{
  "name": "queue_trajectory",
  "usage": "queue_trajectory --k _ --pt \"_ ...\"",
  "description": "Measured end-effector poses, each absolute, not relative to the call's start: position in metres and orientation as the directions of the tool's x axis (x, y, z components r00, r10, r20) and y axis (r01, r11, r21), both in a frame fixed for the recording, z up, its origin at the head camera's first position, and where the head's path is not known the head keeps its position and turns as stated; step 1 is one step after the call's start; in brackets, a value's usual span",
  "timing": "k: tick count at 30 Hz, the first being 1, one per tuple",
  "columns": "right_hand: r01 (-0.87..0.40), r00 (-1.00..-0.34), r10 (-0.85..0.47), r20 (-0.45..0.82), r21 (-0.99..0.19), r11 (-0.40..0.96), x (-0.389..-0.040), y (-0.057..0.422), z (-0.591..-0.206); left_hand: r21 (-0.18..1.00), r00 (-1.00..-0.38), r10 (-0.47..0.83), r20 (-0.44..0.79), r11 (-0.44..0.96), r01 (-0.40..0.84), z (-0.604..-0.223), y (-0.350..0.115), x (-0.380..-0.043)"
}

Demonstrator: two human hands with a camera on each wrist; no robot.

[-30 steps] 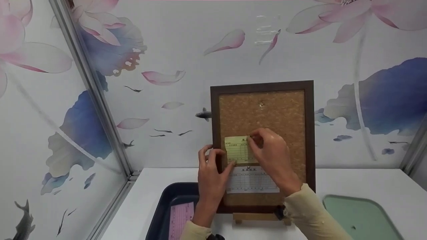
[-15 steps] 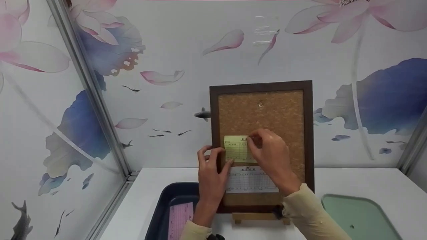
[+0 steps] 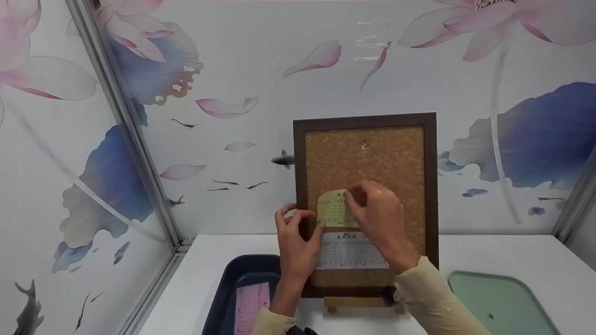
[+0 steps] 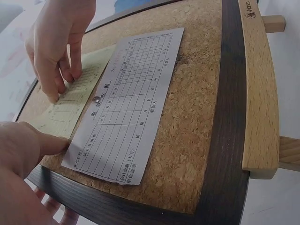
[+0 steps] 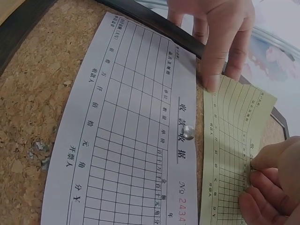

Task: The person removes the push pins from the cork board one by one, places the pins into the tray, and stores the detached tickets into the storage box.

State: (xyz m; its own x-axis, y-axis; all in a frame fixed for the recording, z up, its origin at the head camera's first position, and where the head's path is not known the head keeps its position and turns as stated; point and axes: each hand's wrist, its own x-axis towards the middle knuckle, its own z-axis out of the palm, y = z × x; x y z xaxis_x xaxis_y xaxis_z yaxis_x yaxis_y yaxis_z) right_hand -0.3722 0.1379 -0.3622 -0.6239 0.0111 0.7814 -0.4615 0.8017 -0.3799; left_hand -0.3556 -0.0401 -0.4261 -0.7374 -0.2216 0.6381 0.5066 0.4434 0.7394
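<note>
A framed corkboard (image 3: 396,158) leans upright on a small wooden easel (image 4: 262,89). On it a white receipt (image 5: 126,112) is fixed by a round-headed pushpin (image 5: 188,132). Just above lies a yellow receipt (image 3: 333,211), its far-left upper corner curled off the cork. My left hand (image 3: 298,253) grips the board's left edge, fingers curled round the frame and thumb pressing near the yellow receipt's lower left corner. My right hand (image 3: 382,221) pinches at the middle of that receipt's top edge; whether a pin sits between the fingertips is hidden.
A dark blue tray (image 3: 233,274) with a pink receipt (image 3: 251,307) stands on the left. To the right lies a green tray (image 3: 498,288) bearing one tiny dark object (image 3: 490,316). Another clear pin (image 3: 363,146) is in the upper cork.
The yellow receipt's upper left corner has curled inward, away from the cork. My left thumb has shifted slightly; the right hand keeps its place.
</note>
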Motion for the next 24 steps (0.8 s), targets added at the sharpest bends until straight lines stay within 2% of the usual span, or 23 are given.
queue_trajectory --k 16,24 --pt "-0.453 -0.559 0.024 0.829 -0.330 0.828 -0.3721 0.1354 -0.3656 0.735 -0.736 -0.212 0.643 0.442 0.514 -0.4263 -0.0430 -0.3570" --pt "-0.454 -0.554 0.032 0.832 -0.334 0.826 -0.3720 0.1346 -0.3656 0.731 -0.734 -0.208 0.646 0.444 0.518 -0.4269 -0.0439 -0.3573"
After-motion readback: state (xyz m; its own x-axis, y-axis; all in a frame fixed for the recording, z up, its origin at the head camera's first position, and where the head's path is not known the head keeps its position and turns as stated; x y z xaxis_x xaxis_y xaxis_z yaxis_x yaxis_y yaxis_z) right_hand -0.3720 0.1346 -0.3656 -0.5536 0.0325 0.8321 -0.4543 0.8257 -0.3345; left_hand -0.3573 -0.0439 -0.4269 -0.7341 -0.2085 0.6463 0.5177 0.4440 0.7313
